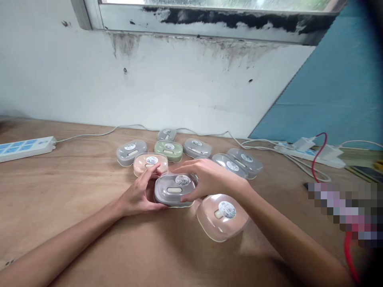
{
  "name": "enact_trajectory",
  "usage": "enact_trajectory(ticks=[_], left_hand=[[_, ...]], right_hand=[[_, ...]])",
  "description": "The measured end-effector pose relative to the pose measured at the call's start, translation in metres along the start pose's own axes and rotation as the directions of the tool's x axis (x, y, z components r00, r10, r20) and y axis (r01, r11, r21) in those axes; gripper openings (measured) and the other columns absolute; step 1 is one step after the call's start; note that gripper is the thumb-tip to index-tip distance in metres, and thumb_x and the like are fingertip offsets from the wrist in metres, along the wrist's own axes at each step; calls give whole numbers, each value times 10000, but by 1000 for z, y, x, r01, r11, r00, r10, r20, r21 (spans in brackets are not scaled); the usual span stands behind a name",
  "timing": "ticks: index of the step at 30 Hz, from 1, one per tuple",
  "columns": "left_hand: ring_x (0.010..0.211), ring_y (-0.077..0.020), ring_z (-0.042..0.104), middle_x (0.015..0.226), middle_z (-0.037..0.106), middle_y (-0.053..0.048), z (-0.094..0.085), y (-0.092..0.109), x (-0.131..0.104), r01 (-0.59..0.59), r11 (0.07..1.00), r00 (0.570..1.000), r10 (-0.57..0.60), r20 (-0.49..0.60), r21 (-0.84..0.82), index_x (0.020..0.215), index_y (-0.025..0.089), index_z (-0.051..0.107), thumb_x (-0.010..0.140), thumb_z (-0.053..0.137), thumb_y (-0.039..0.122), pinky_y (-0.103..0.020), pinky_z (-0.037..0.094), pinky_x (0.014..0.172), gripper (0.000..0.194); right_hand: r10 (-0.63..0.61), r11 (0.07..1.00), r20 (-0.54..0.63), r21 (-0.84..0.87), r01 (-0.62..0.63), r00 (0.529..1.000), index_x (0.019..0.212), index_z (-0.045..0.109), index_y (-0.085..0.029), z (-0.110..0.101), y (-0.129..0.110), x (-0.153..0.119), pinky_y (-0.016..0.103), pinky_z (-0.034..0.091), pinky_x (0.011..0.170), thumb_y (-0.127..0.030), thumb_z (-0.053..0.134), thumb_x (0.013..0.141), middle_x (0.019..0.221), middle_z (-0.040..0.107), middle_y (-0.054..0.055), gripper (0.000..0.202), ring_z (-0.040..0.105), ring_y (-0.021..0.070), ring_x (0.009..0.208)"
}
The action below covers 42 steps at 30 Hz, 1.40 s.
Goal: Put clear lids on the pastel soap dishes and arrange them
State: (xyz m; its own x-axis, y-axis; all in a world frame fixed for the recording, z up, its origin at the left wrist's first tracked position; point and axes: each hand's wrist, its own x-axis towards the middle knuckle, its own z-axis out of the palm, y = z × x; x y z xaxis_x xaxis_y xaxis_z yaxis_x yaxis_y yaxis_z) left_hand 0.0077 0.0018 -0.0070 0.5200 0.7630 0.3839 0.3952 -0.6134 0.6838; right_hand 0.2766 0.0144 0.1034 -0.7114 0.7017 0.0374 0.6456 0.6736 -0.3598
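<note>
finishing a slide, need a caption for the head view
Left hand and right hand hold a grey box near other grey, peach and green boxes on a wooden tabletop.

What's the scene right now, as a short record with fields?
Left hand: around the left end of the near grey box
Right hand: thumb and fingers at that box's right side
Near right: pink box, partly covered by the right forearm
Behind: green box, five grey boxes, another pink box
Power: white strip at left, second strip at right
Surface: wooden table
</note>
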Motion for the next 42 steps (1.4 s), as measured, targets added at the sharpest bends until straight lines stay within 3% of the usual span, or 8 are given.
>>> enact_trajectory(ticks=[5, 10, 17, 25, 32, 38, 42], left_hand=[[1313, -344, 570, 1433, 551, -143, -1, 0, -3, -6, 998, 1000, 6, -2, 59, 1577, 269, 259, 675, 906, 476, -508, 498, 1112, 1129], [1288, -338, 613, 1420, 605, -139, 0, -1, -3, 1, 999, 1000, -1, -17, 36, 1567, 250, 326, 672, 913, 446, -507, 521, 1104, 1088], [1354, -340, 574, 1465, 597, -125, -5, -1, 3, -100, 995, 994, 100, -40, -6, 1491, 245, 502, 672, 924, 443, -536, 478, 1159, 943], [1369, -353, 557, 1490, 567, -149, -4, -4, 1, -146, 988, 988, 148, -43, 53, 1524, 234, 465, 683, 915, 457, -558, 470, 1159, 979], [1390, -352, 524, 1506, 543, -137, -5, 3, 0, -149, 984, 989, 150, -2, 99, 1544, 265, 414, 657, 933, 457, -550, 460, 1163, 1046], [1425, -334, 471, 1524, 495, -110, -7, 5, -2, -147, 988, 988, 144, 47, 54, 1508, 316, 474, 753, 881, 388, -524, 450, 1173, 860], [1426, -338, 472, 1528, 487, -112, -6, 4, -2, -165, 985, 986, 162, 48, 58, 1515, 329, 475, 755, 884, 369, -529, 457, 1167, 864]], right_hand=[[16, 997, 14, -77, -14, 1000, 1375, 645, -378, 12, -3, 5, 347, 526, 749, -546, 873, 638, 1219, 741, 44, 789, 717, 287, 973], [26, 993, 25, -115, -23, 999, 1348, 673, -320, 15, -5, 5, 364, 531, 781, -566, 846, 673, 1212, 742, 69, 738, 711, 295, 998], [-15, 994, 16, -108, 17, 1000, 1310, 697, -281, 17, -4, 6, 382, 535, 814, -565, 837, 685, 1237, 746, 67, 701, 703, 301, 1057], [-28, 994, -5, -106, 27, 1000, 1229, 731, -281, 22, -1, 5, 354, 522, 778, -573, 819, 686, 1261, 735, 59, 623, 707, 296, 1052], [-19, 993, 0, -115, 18, 1000, 1250, 723, -248, 23, -3, 4, 366, 515, 738, -593, 829, 666, 1234, 743, 70, 686, 712, 302, 1022], [-1, 992, 19, -124, 4, 1000, 1215, 735, -274, 22, -5, 5, 359, 511, 738, -576, 826, 676, 1219, 749, 52, 624, 712, 294, 1018], [12, 991, 21, -130, -9, 1000, 1212, 735, -276, 22, -6, 4, 365, 518, 754, -580, 825, 683, 1241, 741, 60, 617, 709, 298, 1031]])
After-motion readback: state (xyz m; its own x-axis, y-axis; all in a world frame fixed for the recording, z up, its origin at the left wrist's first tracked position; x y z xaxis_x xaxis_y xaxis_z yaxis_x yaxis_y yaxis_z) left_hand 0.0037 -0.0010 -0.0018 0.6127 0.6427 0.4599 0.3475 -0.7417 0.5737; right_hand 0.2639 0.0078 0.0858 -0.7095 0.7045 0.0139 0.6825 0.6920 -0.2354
